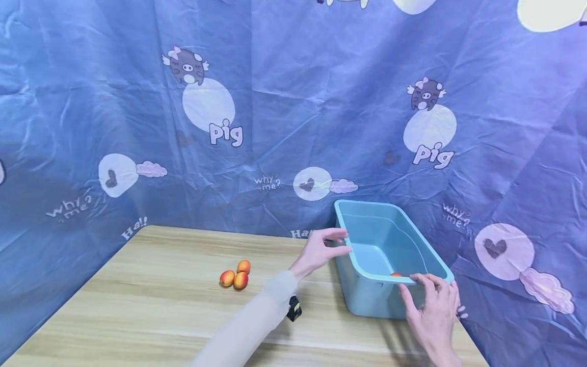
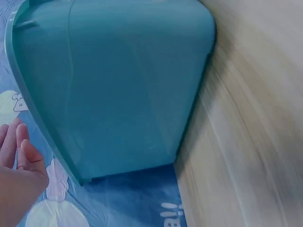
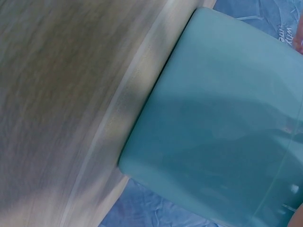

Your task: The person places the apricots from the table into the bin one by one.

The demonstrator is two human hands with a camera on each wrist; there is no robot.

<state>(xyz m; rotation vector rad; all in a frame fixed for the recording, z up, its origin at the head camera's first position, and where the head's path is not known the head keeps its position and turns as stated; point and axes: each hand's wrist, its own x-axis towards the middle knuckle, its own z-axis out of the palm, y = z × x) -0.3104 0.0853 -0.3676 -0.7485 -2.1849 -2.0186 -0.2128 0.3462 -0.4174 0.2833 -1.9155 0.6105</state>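
Note:
A blue-green plastic tub (image 1: pixel 376 295) stands at the right side of the table. My right hand (image 1: pixel 433 311) grips its near right corner, fingers curled over the rim and thumb against the front wall. At the tub's left rim is my left hand (image 1: pixel 323 248), thumb and fingers spread apart. In the left wrist view, that hand (image 2: pixel 21 165) shows beyond the rim, apart from the tub's wall (image 2: pixel 123 94). A bit of orange fruit (image 1: pixel 396 274) shows inside the tub; the front rim hides the rest. The right wrist view mostly shows tub wall (image 3: pixel 213 118).
Three orange-red fruits (image 1: pixel 240 280) lie grouped on the wooden table (image 1: pixel 151 306), left of the tub. A blue cloth (image 1: pixel 284 117) printed with pigs hangs behind the table and along its sides. A black device (image 1: pixel 294 308) sits under my left wrist.

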